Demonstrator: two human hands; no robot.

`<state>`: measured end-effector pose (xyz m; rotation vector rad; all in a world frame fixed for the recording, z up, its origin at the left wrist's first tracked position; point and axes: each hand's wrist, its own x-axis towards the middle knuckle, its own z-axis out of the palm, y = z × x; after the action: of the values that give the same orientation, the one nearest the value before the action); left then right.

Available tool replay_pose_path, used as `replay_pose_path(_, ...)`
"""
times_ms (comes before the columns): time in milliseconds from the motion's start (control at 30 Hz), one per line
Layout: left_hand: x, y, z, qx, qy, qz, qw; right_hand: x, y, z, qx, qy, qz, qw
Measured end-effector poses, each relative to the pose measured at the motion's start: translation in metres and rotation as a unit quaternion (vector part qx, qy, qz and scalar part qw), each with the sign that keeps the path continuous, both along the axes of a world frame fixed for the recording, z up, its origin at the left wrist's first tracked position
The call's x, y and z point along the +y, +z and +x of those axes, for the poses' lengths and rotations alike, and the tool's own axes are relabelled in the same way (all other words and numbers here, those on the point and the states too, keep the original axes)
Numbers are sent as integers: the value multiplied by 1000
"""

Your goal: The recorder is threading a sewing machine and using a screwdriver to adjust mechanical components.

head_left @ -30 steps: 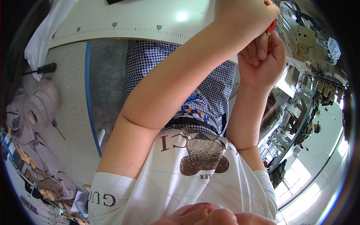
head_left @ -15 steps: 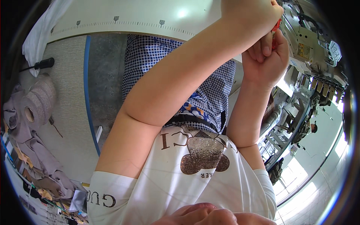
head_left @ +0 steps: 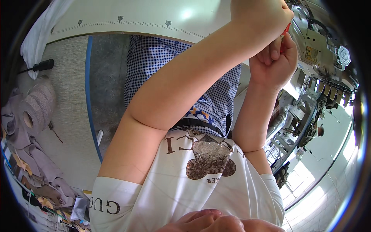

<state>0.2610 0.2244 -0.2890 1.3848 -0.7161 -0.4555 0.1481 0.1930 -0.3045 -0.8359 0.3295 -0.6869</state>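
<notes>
At the upper right, both my hands are together at a small glossy red thing [head_left: 286,29], most of it hidden by my fingers. It looks like a thin wrapper or packet, but its exact kind does not show. My left hand [head_left: 264,17] reaches across from the left, its back toward me and its fingers curled round the red thing's upper end. Just below, my right hand [head_left: 275,63] has its fingers bent into the palm, pinching the lower end between thumb and fingers.
A sewing machine [head_left: 315,44] stands right beside my hands. Along the white tabletop [head_left: 154,15] runs a printed ruler. To the left, a board holds a thread cone [head_left: 36,108], a black-handled tool [head_left: 44,65] and grey-mauve cloth [head_left: 42,162]. Another person [head_left: 317,132] is far right.
My left hand has shifted slightly right and down along with its forearm. The right hand stays almost in place, and both still grip the red thing.
</notes>
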Motion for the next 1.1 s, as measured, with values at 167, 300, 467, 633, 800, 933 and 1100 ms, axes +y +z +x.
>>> replay_pose_path(167,0,0,-1,0,5,21,1000,0,1,0,3,5,6,1000)
replay_pose_path(300,-1,-1,-2,-26,26,24,999,0,1,0,2,12,11,1000)
replay_pose_path(467,-2,-2,-2,-31,23,15,999,0,1,-1,7,14,8,1000)
replay_pose_path(633,-1,-2,-2,-38,26,34,998,0,1,-2,19,5,17,1000)
replay_pose_path(800,0,-1,-2,-36,15,24,999,0,2,-1,22,10,7,1000)
replay_pose_path(933,0,-2,-1,-40,14,28,999,1,3,-1,39,-2,11,999)
replay_pose_path(1100,-3,-3,-3,-44,24,25,998,1,3,0,38,-8,8,999)
